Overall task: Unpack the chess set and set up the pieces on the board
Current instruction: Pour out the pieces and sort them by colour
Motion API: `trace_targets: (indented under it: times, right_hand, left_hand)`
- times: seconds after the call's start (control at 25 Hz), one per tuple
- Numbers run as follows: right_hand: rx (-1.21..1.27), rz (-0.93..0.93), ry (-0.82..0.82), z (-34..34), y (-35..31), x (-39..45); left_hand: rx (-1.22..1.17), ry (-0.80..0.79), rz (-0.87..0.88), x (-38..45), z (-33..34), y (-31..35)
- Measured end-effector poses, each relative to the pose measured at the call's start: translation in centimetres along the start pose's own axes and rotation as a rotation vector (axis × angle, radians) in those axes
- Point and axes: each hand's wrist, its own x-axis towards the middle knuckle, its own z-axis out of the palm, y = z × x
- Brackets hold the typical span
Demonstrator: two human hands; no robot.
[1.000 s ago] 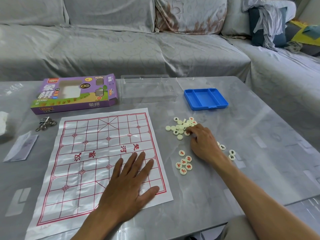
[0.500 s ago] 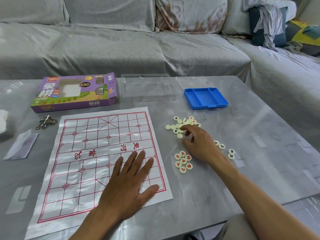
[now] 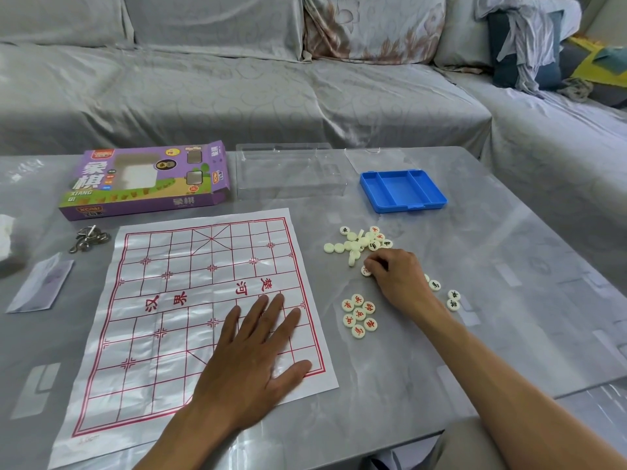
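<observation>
The paper chess board (image 3: 176, 300) with red lines lies flat on the table. My left hand (image 3: 251, 361) presses on its near right corner, fingers straight and spread. Right of the board is a loose pile of cream round chess pieces (image 3: 356, 242). My right hand (image 3: 397, 279) hovers just below that pile, its curled fingertips pinching one red-marked piece (image 3: 365, 271) against the table. Closer to me sits a tidy group of red-marked pieces (image 3: 358, 315). A few black-marked pieces (image 3: 453, 299) lie right of my right wrist.
At the back of the grey table (image 3: 509, 317) are the purple chess box (image 3: 146, 181), a clear plastic case (image 3: 288, 171) and a blue tray (image 3: 402, 189). A metal ring puzzle (image 3: 89, 237) and a paper slip (image 3: 42, 283) lie left of the board. A sofa stands behind.
My right hand has drawn back from the pile toward me and to the left, bringing one red-marked piece with it. My left hand has stayed flat on the board.
</observation>
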Motion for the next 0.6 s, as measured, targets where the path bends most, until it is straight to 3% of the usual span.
trace_targets:
  times: [0.16, 0.36, 0.48, 0.6]
  right_hand:
    - [-0.005, 0.007, -0.034, -0.3, -0.2, -0.1]
    - [-0.032, 0.064, -0.288, -1.2, -0.7, -0.6]
    - [-0.107, -0.029, -0.084, -0.8, -1.3, -0.6]
    - [-0.211, -0.210, -0.153, 0.2, -1.7, -0.2]
  left_hand:
    - [-0.002, 0.001, -0.003, 0.0, -0.2, 0.0]
    - [0.005, 0.002, 0.001, 0.0, -0.3, 0.1]
    - [0.005, -0.008, 0.003, 0.0, -0.1, 0.0]
    - [0.030, -0.023, -0.010, -0.1, -0.5, 0.3]
